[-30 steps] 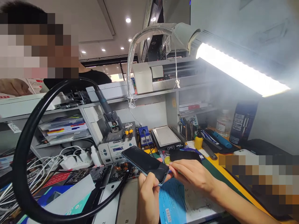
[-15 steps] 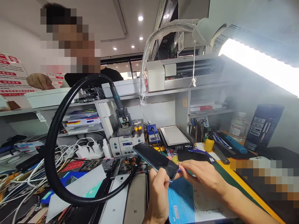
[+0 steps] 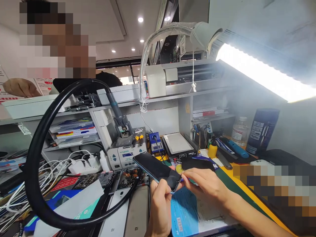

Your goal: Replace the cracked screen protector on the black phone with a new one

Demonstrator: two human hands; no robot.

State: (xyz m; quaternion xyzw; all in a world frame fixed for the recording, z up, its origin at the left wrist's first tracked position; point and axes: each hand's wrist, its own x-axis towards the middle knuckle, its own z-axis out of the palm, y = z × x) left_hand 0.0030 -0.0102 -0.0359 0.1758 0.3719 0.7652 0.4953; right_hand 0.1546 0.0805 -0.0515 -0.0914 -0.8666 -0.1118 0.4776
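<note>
A smartphone [image 3: 154, 165] with a dark screen and a light blue edge is tilted above the bench. My left hand [image 3: 159, 202] is closed around its lower end, thumb on the front. At the phone's lower right corner, my right hand [image 3: 208, 184] has its fingers pinched together. Whatever lies between those fingertips is too small and covered to name. A round yellowish item [image 3: 179, 169] shows just behind the right fingertips. Below the hands lies a blue and white sheet [image 3: 184, 207].
A black hose [image 3: 33, 158] loops up at the left over phones and white cables. Behind stand a soldering station [image 3: 128, 156] and a flat black device [image 3: 179, 144]. A lit lamp [image 3: 256, 72] hangs upper right. Another person's hand [image 3: 22, 87] rests beyond the shelf.
The head view has swung slightly to the right, so the surroundings sit further left. Both hands stay on the phone in nearly the same pose.
</note>
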